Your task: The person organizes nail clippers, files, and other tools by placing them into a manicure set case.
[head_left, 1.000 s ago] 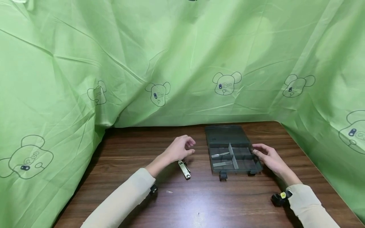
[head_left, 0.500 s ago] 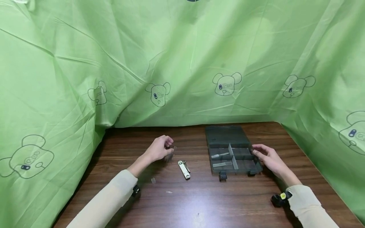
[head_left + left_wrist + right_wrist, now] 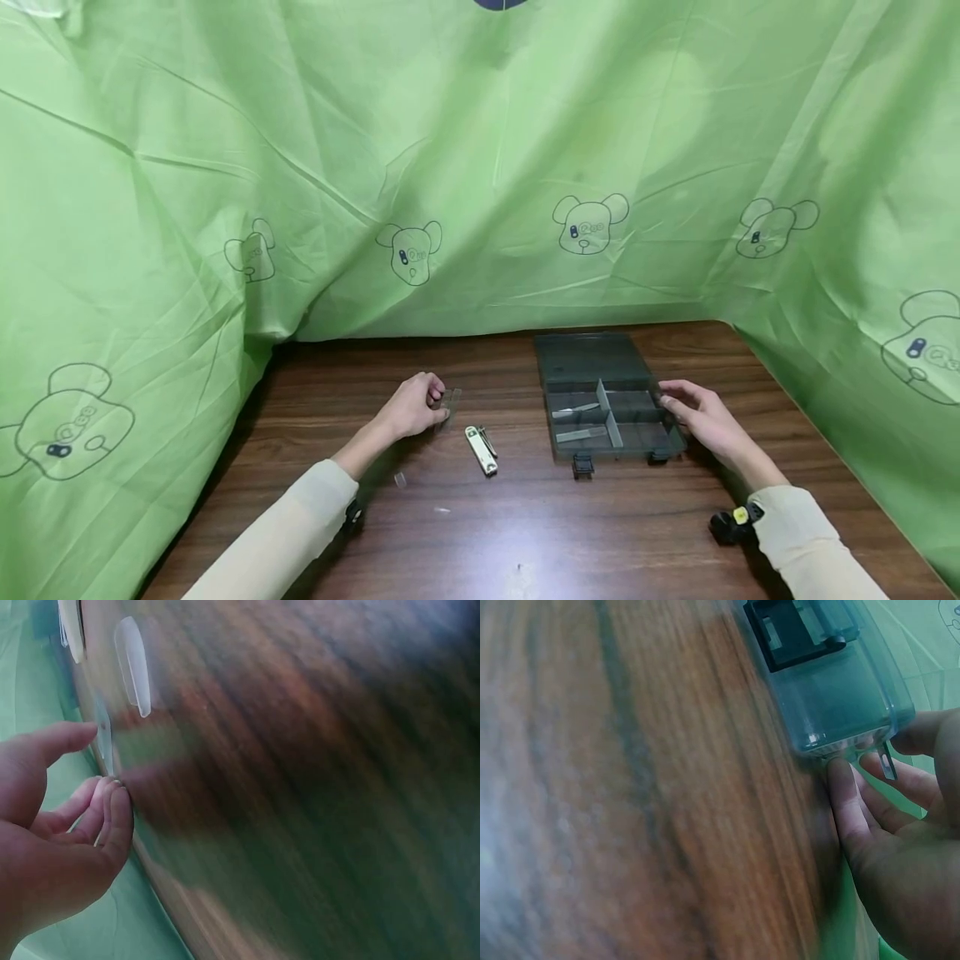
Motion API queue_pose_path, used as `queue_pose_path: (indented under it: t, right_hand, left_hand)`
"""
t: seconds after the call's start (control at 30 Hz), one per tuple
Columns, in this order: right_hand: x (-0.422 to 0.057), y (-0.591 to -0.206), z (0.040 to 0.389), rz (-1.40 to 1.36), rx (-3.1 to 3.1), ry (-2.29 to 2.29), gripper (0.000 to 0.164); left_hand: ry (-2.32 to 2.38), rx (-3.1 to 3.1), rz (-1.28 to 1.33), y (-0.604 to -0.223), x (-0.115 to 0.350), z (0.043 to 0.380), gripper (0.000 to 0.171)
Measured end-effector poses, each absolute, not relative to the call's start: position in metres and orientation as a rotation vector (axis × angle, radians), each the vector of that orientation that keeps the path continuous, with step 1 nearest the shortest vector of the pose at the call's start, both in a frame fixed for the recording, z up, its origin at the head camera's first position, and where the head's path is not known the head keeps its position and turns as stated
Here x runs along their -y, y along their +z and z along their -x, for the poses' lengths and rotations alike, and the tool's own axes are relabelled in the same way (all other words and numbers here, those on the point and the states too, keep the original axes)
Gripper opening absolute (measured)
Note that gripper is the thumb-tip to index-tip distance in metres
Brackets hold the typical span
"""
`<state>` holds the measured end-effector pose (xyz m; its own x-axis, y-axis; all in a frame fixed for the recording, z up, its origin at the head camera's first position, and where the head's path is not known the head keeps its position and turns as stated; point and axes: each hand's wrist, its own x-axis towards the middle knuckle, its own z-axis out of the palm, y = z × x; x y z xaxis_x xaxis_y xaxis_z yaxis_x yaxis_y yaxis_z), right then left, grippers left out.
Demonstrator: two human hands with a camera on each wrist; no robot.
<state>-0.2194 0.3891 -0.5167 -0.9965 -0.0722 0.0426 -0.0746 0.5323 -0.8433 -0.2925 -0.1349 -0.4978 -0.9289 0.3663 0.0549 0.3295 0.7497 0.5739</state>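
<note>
My left hand (image 3: 411,406) is low over the table, left of a white nail clipper (image 3: 482,451). Its thumb and fingertips pinch a thin clear plastic strip (image 3: 105,742); in the head view several see-through strips (image 3: 454,402) overlap at the fingertips. On the right, my right hand (image 3: 705,419) grips the side wall of a smoky see-through compartment box (image 3: 619,453), thumb at the upper edge and fingers along the outside. Its lid (image 3: 592,357) lies folded back. Flat pale pieces (image 3: 581,434) lie in the two left compartments; the right ones show nothing inside.
Small clear bits (image 3: 401,480) lie near my left wrist, another fragment (image 3: 442,510) closer to the front. Two black latches (image 3: 582,467) stick out at the box's front. Green curtain (image 3: 480,275) hangs at the table's back and sides.
My left hand has moved left from above the nail clipper to the clear strips, and its fingers have closed in on them. The right hand stays at the box. The head view has shifted slightly.
</note>
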Motion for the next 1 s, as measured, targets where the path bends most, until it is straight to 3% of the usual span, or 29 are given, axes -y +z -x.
queue_pose_path:
  t: [0.73,1.0]
  right_hand:
    - [-0.386,-0.512,0.215,-0.103,2.73,1.581,0.047]
    - [-0.385,-0.512,0.215,-0.105,2.728,1.569,0.049]
  left_hand:
    - [1.016,-2.846,-0.424,-0.499,0.128,0.288,0.022]
    - [0.944,-2.823,-0.429,-0.498,0.12,0.285,0.025]
